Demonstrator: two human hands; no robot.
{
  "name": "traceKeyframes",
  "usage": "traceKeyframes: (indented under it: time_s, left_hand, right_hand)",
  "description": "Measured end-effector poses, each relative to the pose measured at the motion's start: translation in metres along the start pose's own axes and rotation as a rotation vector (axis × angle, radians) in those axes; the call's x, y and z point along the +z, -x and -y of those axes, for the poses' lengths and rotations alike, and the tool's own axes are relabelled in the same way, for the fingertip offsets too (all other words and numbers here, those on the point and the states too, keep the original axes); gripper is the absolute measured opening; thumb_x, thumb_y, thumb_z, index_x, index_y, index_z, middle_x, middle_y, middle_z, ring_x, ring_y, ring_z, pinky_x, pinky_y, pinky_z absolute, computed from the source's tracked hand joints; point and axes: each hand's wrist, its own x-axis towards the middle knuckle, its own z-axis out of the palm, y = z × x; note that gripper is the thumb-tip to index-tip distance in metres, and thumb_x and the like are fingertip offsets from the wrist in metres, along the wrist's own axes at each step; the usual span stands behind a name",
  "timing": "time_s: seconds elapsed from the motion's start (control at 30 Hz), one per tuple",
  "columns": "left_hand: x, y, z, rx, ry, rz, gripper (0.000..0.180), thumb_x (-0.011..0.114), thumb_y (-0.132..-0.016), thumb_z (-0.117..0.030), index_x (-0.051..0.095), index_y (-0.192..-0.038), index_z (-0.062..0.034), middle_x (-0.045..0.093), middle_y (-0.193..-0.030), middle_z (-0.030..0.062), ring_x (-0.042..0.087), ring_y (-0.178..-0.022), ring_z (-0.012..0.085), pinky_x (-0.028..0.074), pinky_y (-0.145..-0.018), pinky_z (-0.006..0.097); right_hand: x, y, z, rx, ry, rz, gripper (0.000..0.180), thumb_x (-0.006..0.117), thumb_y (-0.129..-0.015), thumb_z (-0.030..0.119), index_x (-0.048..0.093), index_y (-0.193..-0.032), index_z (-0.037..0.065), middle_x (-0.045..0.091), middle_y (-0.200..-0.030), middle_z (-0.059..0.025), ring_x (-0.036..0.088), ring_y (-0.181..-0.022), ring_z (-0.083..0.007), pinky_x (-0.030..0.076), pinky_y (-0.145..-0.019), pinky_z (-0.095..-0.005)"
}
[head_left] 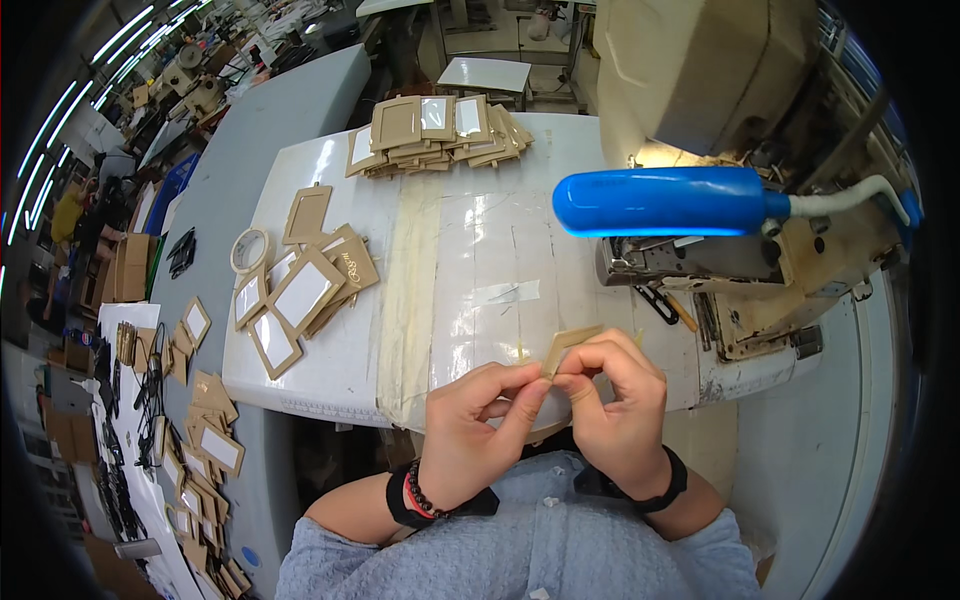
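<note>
Just above the front edge of the white worktable (470,220), a tan card holder (568,345) is pinched between my two hands, seen tilted and partly covered by the fingers. My left hand (475,420) is closed, with thumb and forefinger on its near left corner. Beside it, my right hand (618,410) grips the same piece with curled fingers, thumb close to the left thumb. Tan card holders with clear windows lie in a loose heap (305,292) to the left. A taller stack (400,125) of them rests at the far edge.
On the right stands a sewing machine (835,270) with a blue lamp (660,200) over its arm. Black snips (656,304) and an orange-handled tool (682,312) lie before it. A tape roll (240,252) sits left. More holders (220,448) cover a grey side table (262,440).
</note>
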Motion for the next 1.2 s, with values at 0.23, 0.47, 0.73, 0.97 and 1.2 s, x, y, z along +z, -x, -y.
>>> traceKeyframes:
  time_s: [0.23,0.47,0.73,0.97,1.2]
  left_hand:
    - [-0.007,-0.002,0.002,-0.033,-0.027,-0.001,0.019,0.068,-0.090,-0.004,0.069,-0.108,0.0034,0.070,-0.091,0.0126,0.069,-0.081,0.0133,0.057,-0.069,0.024]
    - [-0.004,-0.001,0.004,-0.001,0.001,0.044,0.024,0.068,-0.088,0.001,0.066,-0.112,0.0056,0.068,-0.096,0.0131,0.070,-0.088,0.0153,0.059,-0.077,0.025]
    - [-0.008,-0.003,0.007,-0.044,0.101,0.063,0.028,0.067,-0.085,0.005,0.064,-0.113,0.0057,0.068,-0.103,0.0144,0.070,-0.095,0.0180,0.059,-0.083,0.028]
    - [-0.001,-0.005,0.006,-0.084,0.037,0.016,0.037,0.070,-0.083,0.003,0.063,-0.120,0.0002,0.072,-0.098,0.0130,0.071,-0.093,0.0168,0.058,-0.081,0.027]
    - [0.002,-0.003,0.013,0.066,-0.173,-0.014,0.042,0.072,-0.080,0.002,0.063,-0.121,-0.0045,0.073,-0.096,0.0106,0.072,-0.087,0.0148,0.058,-0.076,0.025]
  right_hand:
    - [-0.003,-0.001,-0.003,-0.032,0.025,0.047,0.012,0.070,-0.080,-0.007,0.060,-0.085,-0.001,0.058,-0.078,-0.0097,0.059,-0.065,-0.0208,0.047,-0.058,-0.0308]
    - [-0.003,0.001,-0.004,0.003,0.071,0.067,0.014,0.070,-0.080,-0.005,0.058,-0.085,-0.001,0.057,-0.079,-0.0102,0.058,-0.065,-0.0223,0.048,-0.059,-0.0321]
    - [-0.007,0.000,-0.005,-0.044,0.085,0.039,0.018,0.075,-0.074,-0.002,0.065,-0.088,0.002,0.056,-0.080,-0.0076,0.058,-0.071,-0.0226,0.048,-0.065,-0.0328]
    - [0.000,-0.001,-0.003,-0.245,0.303,-0.004,0.020,0.076,-0.073,0.002,0.067,-0.090,0.006,0.054,-0.084,-0.0061,0.053,-0.076,-0.0241,0.043,-0.068,-0.0341]
    - [0.009,-0.003,-0.001,-0.516,0.418,0.069,0.016,0.065,-0.075,0.007,0.065,-0.090,0.006,0.063,-0.098,-0.0059,0.059,-0.089,-0.0216,0.043,-0.076,-0.0352]
